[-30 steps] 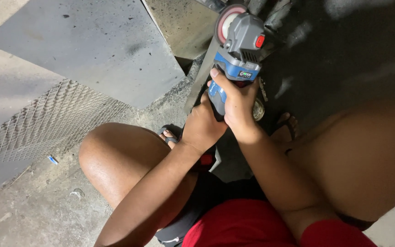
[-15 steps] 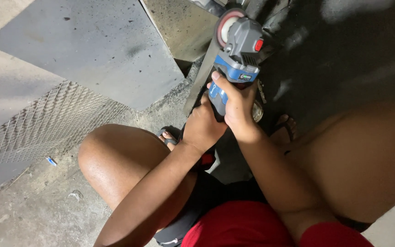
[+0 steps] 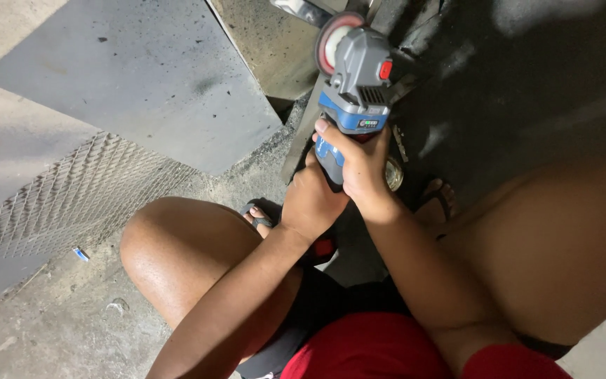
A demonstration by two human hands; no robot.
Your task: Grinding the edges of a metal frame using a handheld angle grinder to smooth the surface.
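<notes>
Gripping angle grinder (image 3: 356, 77) two-handed, disc (image 3: 332, 41) beside sheet edge (image 3: 243, 84).

Left hand (image 3: 310, 200) and right hand (image 3: 359, 168) clenched together, forearms extended forward.

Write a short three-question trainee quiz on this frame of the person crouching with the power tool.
1. True or false: both hands grip the angle grinder.
2. Which hand sits further up the tool body, nearer the disc? A) left hand B) right hand
3. What lies on the floor left of the person's knee?

Key
1. True: both hands wrap the blue and grey body.
2. B
3. A sheet of expanded metal mesh, beside a flat grey metal sheet.
</notes>
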